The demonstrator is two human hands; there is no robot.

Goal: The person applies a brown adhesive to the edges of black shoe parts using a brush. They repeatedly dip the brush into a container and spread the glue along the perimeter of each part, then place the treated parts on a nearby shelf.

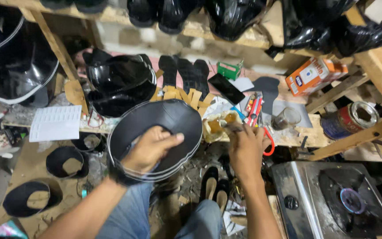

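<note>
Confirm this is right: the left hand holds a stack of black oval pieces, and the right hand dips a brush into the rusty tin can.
Not quite. In the head view the right hand reaches into the glue-smeared container beside the black oval pieces, not the rusty tin can, which stands apart to the right. The left hand does hold the stack.

Two hands, one stove, one tin

Left hand is extended forward from lower left, forearm angled up and right, fingers curled in a grip with the thumb laid flat on top. Right hand is raised ahead on a near-vertical forearm, fingers pinched closed at the tips (back of hand shown).
</note>
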